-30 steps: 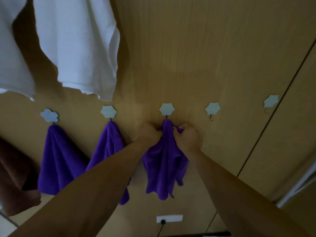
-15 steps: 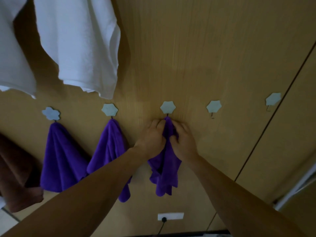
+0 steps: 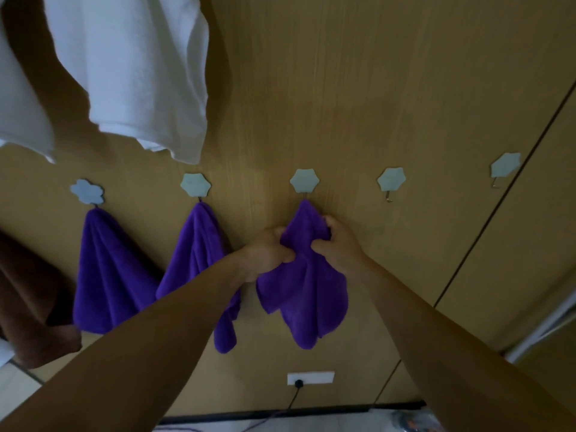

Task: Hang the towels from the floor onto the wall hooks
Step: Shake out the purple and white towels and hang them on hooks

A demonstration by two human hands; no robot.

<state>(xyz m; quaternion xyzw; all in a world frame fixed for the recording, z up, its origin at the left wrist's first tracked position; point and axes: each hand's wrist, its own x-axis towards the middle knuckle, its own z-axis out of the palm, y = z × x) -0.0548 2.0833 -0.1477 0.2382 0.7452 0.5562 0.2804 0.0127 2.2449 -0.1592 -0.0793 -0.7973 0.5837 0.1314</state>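
Head view, centre of the frame: the left hand (image 3: 265,255) and right hand (image 3: 338,244) each grip bunched folds of a purple towel (image 3: 307,294), whose top corner sits just under the middle hook (image 3: 304,181) on the wooden wall (image 3: 374,88). To finish well, confirm the fabric is seated on the hook, then release gently, one hand first. The neighbouring hook (image 3: 391,179) further right is bare. No writing is legible.

Bare hook (image 3: 391,179) right, wall clear
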